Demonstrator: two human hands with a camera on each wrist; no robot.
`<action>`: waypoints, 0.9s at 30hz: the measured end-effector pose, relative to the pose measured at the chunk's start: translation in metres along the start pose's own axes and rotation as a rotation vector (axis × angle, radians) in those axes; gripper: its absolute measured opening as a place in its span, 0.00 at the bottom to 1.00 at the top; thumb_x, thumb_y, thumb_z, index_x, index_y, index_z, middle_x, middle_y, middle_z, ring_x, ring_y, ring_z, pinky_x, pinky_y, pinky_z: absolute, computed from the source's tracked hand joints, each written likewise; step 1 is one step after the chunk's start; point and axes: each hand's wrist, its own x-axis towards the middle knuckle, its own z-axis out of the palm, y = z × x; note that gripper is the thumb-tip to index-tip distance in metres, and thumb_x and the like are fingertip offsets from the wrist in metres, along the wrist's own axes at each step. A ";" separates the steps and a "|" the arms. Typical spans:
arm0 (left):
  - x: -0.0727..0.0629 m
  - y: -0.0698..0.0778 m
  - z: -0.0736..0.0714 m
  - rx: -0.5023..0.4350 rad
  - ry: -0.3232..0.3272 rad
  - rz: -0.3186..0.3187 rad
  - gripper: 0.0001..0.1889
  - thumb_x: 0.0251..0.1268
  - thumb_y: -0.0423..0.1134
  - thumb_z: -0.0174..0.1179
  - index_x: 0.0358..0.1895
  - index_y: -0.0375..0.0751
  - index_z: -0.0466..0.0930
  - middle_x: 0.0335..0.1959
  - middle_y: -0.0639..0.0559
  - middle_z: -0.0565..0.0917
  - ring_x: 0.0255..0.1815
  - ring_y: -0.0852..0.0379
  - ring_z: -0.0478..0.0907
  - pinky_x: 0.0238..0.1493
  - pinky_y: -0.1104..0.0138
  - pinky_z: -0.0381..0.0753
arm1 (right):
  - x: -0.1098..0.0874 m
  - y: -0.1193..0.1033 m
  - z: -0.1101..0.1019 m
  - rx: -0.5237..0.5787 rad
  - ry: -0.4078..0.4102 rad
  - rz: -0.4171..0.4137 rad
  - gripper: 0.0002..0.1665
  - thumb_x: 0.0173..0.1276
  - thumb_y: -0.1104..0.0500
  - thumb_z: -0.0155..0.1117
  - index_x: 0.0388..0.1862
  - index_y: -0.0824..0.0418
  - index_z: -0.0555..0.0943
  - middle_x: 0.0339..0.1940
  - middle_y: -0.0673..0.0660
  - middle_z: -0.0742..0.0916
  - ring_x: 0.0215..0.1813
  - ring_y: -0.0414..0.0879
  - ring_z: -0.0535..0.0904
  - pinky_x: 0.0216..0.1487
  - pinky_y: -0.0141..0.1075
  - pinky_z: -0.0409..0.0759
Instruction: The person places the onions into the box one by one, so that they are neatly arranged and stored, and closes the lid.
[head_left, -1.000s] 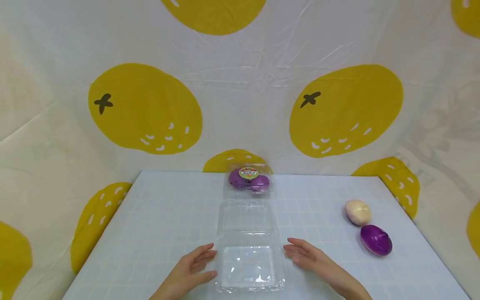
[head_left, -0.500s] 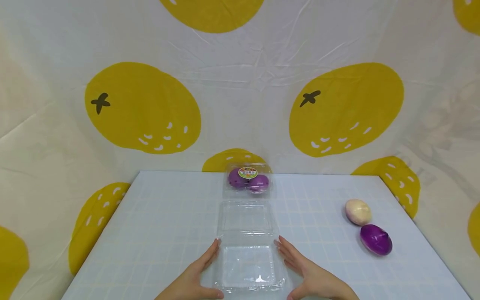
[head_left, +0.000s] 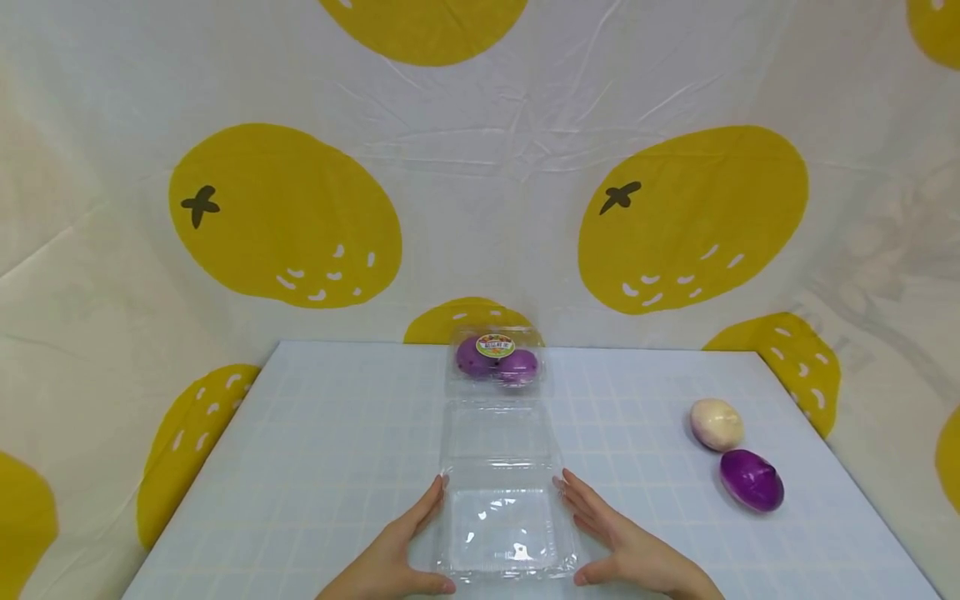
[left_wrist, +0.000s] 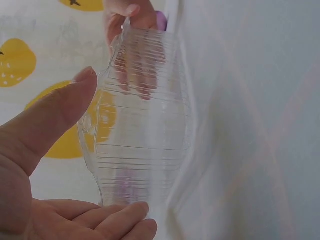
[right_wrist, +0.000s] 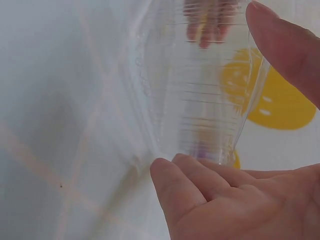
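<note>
An open clear plastic clamshell box [head_left: 502,533] lies on the table in front of me, its lid [head_left: 497,432] folded flat away toward the back. My left hand [head_left: 397,550] is at the left side of the box, fingertips at the far corner and thumb near the front corner. On the opposite side, my right hand [head_left: 626,542] lies in the same way, thumb spread from fairly straight fingers. Both wrist views show the ribbed clear wall [left_wrist: 145,135] between the hands, the left fingers [left_wrist: 120,220] right at its edge. Nothing is inside the box.
Behind the lid stands a closed clear box [head_left: 497,358] with a round label and two purple round items in it. At right lie a cream-coloured round item [head_left: 716,425] and a glossy purple onion-like one [head_left: 752,481]. A fruit-print cloth [head_left: 487,208] hangs behind the table.
Both hands have come in from a little apart to the sides of the open box, thumbs spreading toward its front. The box has then shifted slightly to the right.
</note>
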 end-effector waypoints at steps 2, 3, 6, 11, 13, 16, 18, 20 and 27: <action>0.000 0.000 0.000 -0.007 0.004 -0.002 0.63 0.47 0.47 0.78 0.81 0.44 0.41 0.80 0.52 0.49 0.78 0.48 0.45 0.65 0.82 0.44 | 0.000 0.000 0.000 0.002 -0.003 0.006 0.65 0.63 0.65 0.68 0.80 0.62 0.29 0.79 0.74 0.39 0.75 0.23 0.46 0.70 0.19 0.50; 0.000 0.000 0.001 -0.009 0.006 0.000 0.63 0.47 0.47 0.78 0.81 0.43 0.41 0.80 0.51 0.49 0.78 0.48 0.44 0.65 0.82 0.43 | 0.001 0.000 0.000 0.004 -0.005 0.007 0.65 0.64 0.65 0.68 0.80 0.62 0.29 0.79 0.74 0.38 0.75 0.23 0.46 0.70 0.19 0.50; 0.000 0.000 0.001 -0.015 0.010 -0.001 0.63 0.46 0.47 0.78 0.81 0.42 0.41 0.80 0.51 0.49 0.78 0.51 0.45 0.65 0.83 0.43 | 0.000 -0.002 -0.001 0.000 -0.008 -0.005 0.65 0.63 0.66 0.68 0.80 0.62 0.29 0.78 0.74 0.39 0.75 0.24 0.46 0.70 0.19 0.50; 0.000 0.002 0.000 -0.037 0.011 -0.006 0.63 0.47 0.45 0.78 0.81 0.40 0.41 0.80 0.47 0.50 0.78 0.58 0.48 0.65 0.84 0.43 | -0.004 -0.010 -0.007 -0.036 -0.003 -0.047 0.63 0.64 0.67 0.67 0.81 0.61 0.31 0.77 0.78 0.43 0.76 0.26 0.48 0.70 0.20 0.51; -0.001 0.004 0.000 -0.029 0.018 -0.016 0.62 0.48 0.45 0.78 0.81 0.40 0.41 0.80 0.45 0.51 0.78 0.55 0.48 0.65 0.83 0.44 | -0.006 -0.014 -0.011 -0.059 0.007 -0.065 0.61 0.65 0.68 0.66 0.81 0.59 0.34 0.77 0.80 0.45 0.76 0.27 0.50 0.70 0.20 0.53; -0.003 0.008 -0.002 0.004 0.032 -0.033 0.63 0.48 0.47 0.78 0.81 0.43 0.41 0.80 0.43 0.50 0.78 0.45 0.49 0.68 0.78 0.50 | -0.012 -0.019 -0.019 -0.075 0.030 -0.075 0.56 0.68 0.70 0.63 0.82 0.59 0.38 0.76 0.80 0.49 0.76 0.30 0.53 0.70 0.20 0.54; -0.004 0.012 -0.003 0.032 0.042 -0.040 0.63 0.47 0.49 0.78 0.81 0.49 0.39 0.80 0.42 0.49 0.77 0.40 0.51 0.70 0.70 0.55 | -0.017 -0.022 -0.025 -0.079 0.051 -0.069 0.52 0.70 0.70 0.60 0.82 0.60 0.40 0.78 0.73 0.54 0.76 0.31 0.55 0.70 0.20 0.56; -0.003 0.015 -0.005 0.065 0.052 -0.043 0.64 0.47 0.50 0.78 0.81 0.53 0.38 0.81 0.44 0.47 0.77 0.40 0.51 0.72 0.61 0.57 | -0.022 -0.024 -0.032 -0.083 0.078 -0.084 0.48 0.71 0.72 0.57 0.81 0.63 0.42 0.79 0.63 0.59 0.76 0.33 0.57 0.70 0.21 0.57; -0.001 0.023 -0.009 0.131 0.065 -0.038 0.66 0.45 0.54 0.78 0.81 0.62 0.35 0.82 0.57 0.42 0.80 0.49 0.44 0.74 0.60 0.50 | -0.044 -0.032 -0.061 -0.146 0.294 -0.120 0.36 0.75 0.73 0.49 0.79 0.67 0.52 0.75 0.50 0.69 0.73 0.35 0.64 0.66 0.24 0.67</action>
